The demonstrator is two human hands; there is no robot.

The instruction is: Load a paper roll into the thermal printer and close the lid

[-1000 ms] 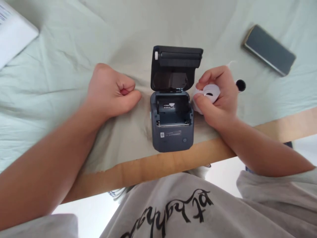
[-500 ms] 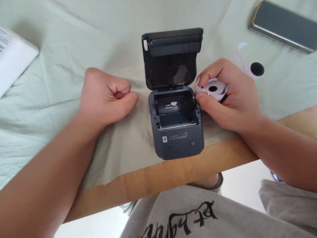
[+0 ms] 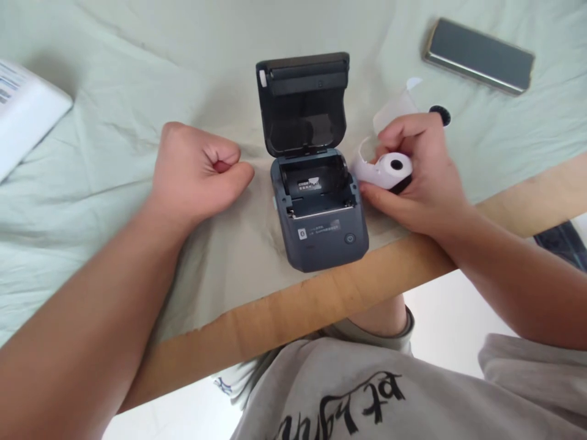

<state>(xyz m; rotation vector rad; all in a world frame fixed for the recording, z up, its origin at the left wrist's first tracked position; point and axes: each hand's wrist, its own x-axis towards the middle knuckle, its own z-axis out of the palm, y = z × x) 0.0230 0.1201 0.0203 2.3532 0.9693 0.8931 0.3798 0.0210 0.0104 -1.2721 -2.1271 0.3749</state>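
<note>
A small dark label printer sits near the table edge with its lid raised. Its paper bay shows a printed sticker inside and no roll. Right beside it, my right hand is closed around a white paper roll with a dark core hole. The roll's loose end curls away to the left, close to the printer's side. Left of the printer, my left hand rests on the cloth in a fist, apart from the printer, with nothing showing in it.
Beyond my right hand lie a piece of white backing paper and a round black-topped object. A dark phone-like slab is at the upper right. A white box stands at the left. Wood edges the cloth-covered table.
The paper's loose end has opened out from the roll, and my right fingers have shifted around it. Printer and slab appear further left as the view moves. My left fist stays put.
</note>
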